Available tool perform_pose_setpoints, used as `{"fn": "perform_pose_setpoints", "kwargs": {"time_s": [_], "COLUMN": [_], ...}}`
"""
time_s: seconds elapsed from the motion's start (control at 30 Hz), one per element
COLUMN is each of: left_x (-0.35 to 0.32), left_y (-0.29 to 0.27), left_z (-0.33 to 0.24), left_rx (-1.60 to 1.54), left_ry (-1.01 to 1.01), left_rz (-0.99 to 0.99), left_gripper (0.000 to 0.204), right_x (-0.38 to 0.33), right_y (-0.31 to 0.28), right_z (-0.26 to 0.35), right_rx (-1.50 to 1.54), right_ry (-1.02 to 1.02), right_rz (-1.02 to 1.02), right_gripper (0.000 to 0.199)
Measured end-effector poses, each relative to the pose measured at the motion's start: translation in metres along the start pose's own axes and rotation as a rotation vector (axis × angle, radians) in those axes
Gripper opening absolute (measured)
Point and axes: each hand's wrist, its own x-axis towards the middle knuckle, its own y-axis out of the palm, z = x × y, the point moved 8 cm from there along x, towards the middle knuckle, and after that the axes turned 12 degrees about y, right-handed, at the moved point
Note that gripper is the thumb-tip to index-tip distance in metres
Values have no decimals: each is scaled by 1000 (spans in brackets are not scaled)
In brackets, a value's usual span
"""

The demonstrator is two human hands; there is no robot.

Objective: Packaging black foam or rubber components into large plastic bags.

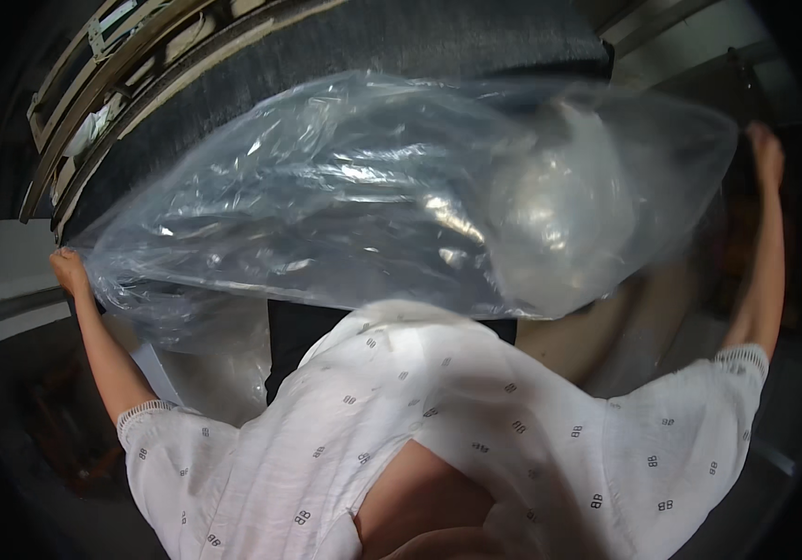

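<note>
**Clear plastic film [326,187] spread from side to side**

At the far left, beyond a brown slatted frame [130,93], the left hand [69,273] is closed on the gathered end of the film. That grip looks like an anchor, bunching the loose plastic so that the rest can fan out rightward. The left forearm [113,350] angles outward and up, elbow low, fist at the end.

The film lies across the middle, in front of the white shirt [401,373] and over a dark surface [475,37]. Its right part bulges, probably with trapped air; the wide spacing of the arms seems to give it room to open.

At the far right, the right hand [767,157] is raised beside the film's pointed end. Blur hides its fingers, so I cannot tell whether it grips that tip. The right forearm [763,271] rises almost upright, reaching farther forward than the left.
</note>
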Motion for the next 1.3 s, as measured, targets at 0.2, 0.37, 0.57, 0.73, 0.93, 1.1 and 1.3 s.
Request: {"fn": "perform_pose_setpoints", "kwargs": {"time_s": [0.2,0.37,0.57,0.73,0.93,1.1,1.3], "left_x": [-14,-62,-25,-10,-12,-2,-24], "left_y": [-12,-4,4,-16,13,-9,2], "left_z": [117,106,37,15,11,36,37], "left_rx": [-12,12,78,132,159,197,196], "left_ry": [-184,-86,-72,-84,-157,-192,-209], "left_rz": [248,299,206,150,157,178,211], "left_gripper": [34,40,38,38,40,43,44], "right_x": [4,-292,-283,-262,-283,-371,-169], "right_y": [-106,-20,183,118,210,281,140], "right_z": [185,322,104,4,-191,-98,30], "right_rx": [1318,775,-527,-420,-276,258,1281], "right_ry": [-380,-854,-569,-165,353,867,476], "right_rz": [-46,814,685,762,496,1112,409], "right_gripper": [35,54,14,30,70,55,34]}}
